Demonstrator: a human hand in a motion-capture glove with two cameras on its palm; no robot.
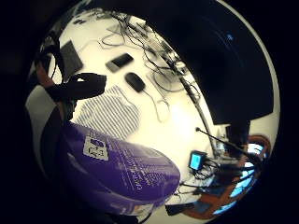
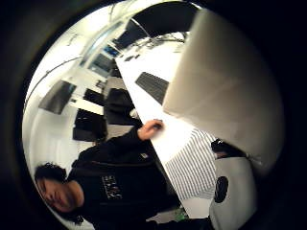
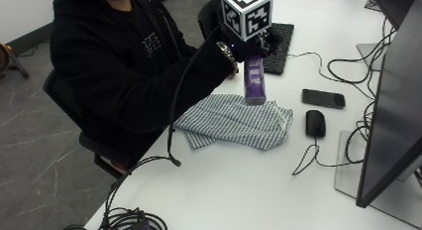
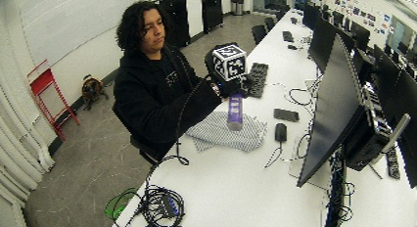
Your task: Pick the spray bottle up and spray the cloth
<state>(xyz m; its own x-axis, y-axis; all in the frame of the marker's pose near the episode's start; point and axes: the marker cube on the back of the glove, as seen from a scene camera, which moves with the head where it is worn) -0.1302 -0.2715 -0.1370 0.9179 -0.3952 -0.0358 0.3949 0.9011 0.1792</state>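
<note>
Right hand (image 3: 247,44) is clamped round the top of the purple spray bottle (image 3: 254,84), which hangs upright in the air over the striped cloth (image 3: 234,122) lying rumpled on the white desk (image 3: 264,190). Bottle looks like light rigid plastic with a smooth, likely slippery body, so I'd keep the hold up at the neck with a finger on the trigger. Cloth is soft and may shift; mouse (image 3: 315,123) and phone (image 3: 323,98) sit just beside it, overspray risk.

White table (image 3: 257,190): cloth (image 3: 234,122), mouse (image 3: 315,123), phone (image 3: 323,98).
</note>
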